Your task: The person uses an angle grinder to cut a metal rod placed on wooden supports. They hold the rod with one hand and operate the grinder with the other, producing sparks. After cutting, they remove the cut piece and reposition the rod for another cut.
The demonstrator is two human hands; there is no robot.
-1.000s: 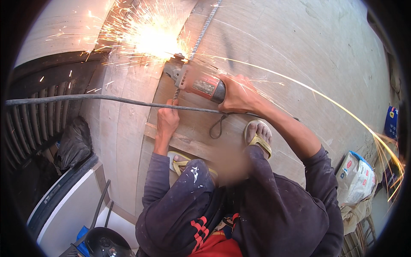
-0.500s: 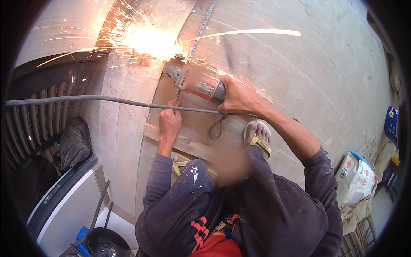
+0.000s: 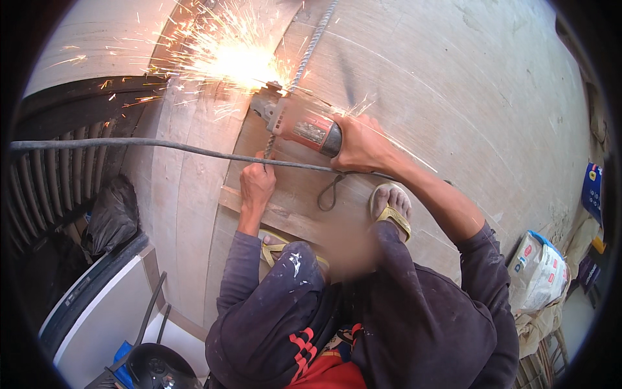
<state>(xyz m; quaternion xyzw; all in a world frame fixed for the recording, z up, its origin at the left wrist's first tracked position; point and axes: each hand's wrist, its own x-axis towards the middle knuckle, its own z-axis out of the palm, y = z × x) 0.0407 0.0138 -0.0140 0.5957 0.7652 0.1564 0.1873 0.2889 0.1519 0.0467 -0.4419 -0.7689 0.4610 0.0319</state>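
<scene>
My right hand [image 3: 364, 144] is wrapped round the rear body of a red and grey angle grinder [image 3: 306, 129]. At the grinder's head a bright burst of sparks [image 3: 240, 61] sprays up and to the left, and its glare hides the disc. A ribbed steel rebar [image 3: 312, 47] runs from the top of the view, under the grinder, to my left hand [image 3: 257, 183]. That hand is closed round the rebar's near end, just below the grinder. A dark cable [image 3: 194, 153] crosses over the rebar, close above my left fist.
My sandalled feet [image 3: 392, 206] rest on the dusty floor near the grinder. A slatted dark panel [image 3: 65, 172] and a black plastic bag [image 3: 113, 211] stand at left. A black rounded object [image 3: 161, 368] lies lower left; a white printed sack [image 3: 538, 269] sits at right.
The sparks have changed shape, and the long streak to the right is gone. The cable's left part has risen slightly. Both hands and the grinder stay nearly where they were.
</scene>
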